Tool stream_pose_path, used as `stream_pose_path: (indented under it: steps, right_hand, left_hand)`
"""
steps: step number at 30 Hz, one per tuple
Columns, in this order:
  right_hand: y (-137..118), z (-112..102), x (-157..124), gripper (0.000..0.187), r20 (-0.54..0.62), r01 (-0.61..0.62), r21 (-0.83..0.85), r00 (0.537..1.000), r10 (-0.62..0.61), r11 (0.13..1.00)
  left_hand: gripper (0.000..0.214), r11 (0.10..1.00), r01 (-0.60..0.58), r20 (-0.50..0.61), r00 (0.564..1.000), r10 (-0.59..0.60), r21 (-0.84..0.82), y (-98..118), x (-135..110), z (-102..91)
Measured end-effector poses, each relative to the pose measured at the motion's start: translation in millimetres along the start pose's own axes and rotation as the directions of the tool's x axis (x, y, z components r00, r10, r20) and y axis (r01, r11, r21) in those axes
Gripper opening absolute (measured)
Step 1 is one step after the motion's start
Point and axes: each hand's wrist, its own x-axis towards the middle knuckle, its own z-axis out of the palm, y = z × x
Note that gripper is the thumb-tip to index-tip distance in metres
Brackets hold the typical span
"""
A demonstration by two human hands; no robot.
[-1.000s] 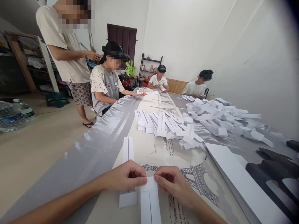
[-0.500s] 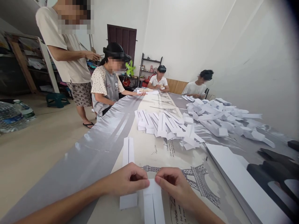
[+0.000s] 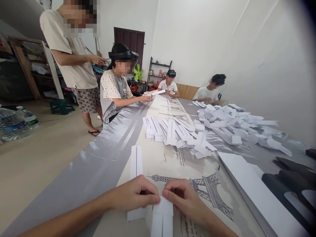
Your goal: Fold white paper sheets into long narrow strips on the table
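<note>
A folded white paper strip (image 3: 162,214) with a slit down its middle lies in front of me, its lower end cut off by the frame. My left hand (image 3: 139,194) pinches its top end at the left corner between thumb and fingers. At the right corner, my right hand (image 3: 181,197) does the same, its thumb close to the left one. Partly behind my left hand and wrist lies another folded paper strip (image 3: 136,159). Both rest over a cream table runner (image 3: 158,158) printed with an Eiffel Tower.
Several folded strips (image 3: 170,131) lie heaped ahead. Loose folded papers (image 3: 229,123) pile up at the right, and a white paper stack (image 3: 256,191) lies nearer, beside dark objects (image 3: 283,184). Co-workers sit around the grey tablecloth (image 3: 98,171); one person (image 3: 74,62) stands at the left.
My hands and the strip's top end have come slightly down, towards me. At the left, the seated co-worker has tilted up the white piece in their hands.
</note>
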Motion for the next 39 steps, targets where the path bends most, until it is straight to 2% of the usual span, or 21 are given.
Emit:
stream_pose_path:
  steps: [5,12,19,23,26,28,30,35,39]
  right_hand:
    - [1.4,-2.3,0.4,0.037,0.036,-0.024,0.009,0.999,0.024,1.000]
    - [-0.2,-0.9,0.6,0.031,0.034,-0.043,-0.007,0.999,0.043,0.999]
    - [-4.4,-1.3,0.4,0.033,0.029,-0.046,-0.022,0.998,0.047,0.999]
    - [-7.1,-0.3,1.1,0.035,-0.031,-0.003,-0.040,1.000,0.002,0.999]
    - [-3.3,-2.2,2.5,0.036,-0.135,0.008,-0.039,0.991,-0.013,0.999]
    - [-0.1,-5.6,3.4,0.039,-0.262,0.008,-0.008,0.965,-0.010,1.000]
    - [1.9,-10.7,4.1,0.040,-0.399,0.015,0.032,0.917,-0.001,0.999]
    - [4.5,-28.8,5.5,0.038,-0.647,0.041,0.082,0.762,0.022,0.996]
    - [11.1,-43.9,8.3,0.034,-0.772,0.081,0.071,0.636,0.004,0.994]
  left_hand:
    - [0.044,0.999,-0.017,-0.025,1.000,0.018,0.029,-1.3,0.8,-4.9]
    - [0.043,0.999,-0.020,-0.006,1.000,0.020,0.050,-3.4,0.1,-6.8]
    - [0.044,1.000,-0.012,-0.019,1.000,0.012,0.012,-5.1,0.4,-5.8]
    - [0.044,0.990,0.079,-0.052,0.995,-0.086,-0.119,-5.5,1.9,-4.9]
    - [0.048,0.987,0.080,-0.037,0.996,-0.086,-0.137,-4.4,1.5,-4.5]
    - [0.049,0.992,0.054,0.001,0.999,-0.054,-0.114,-3.4,0.5,-4.7]
    - [0.047,0.994,0.049,0.023,0.999,-0.047,-0.101,-2.7,-0.3,-6.1]
    - [0.038,0.984,0.066,-0.017,0.997,-0.070,-0.165,-3.3,0.1,-18.4]
    - [0.032,0.982,0.026,-0.070,0.997,-0.040,-0.189,-8.2,0.6,-30.0]
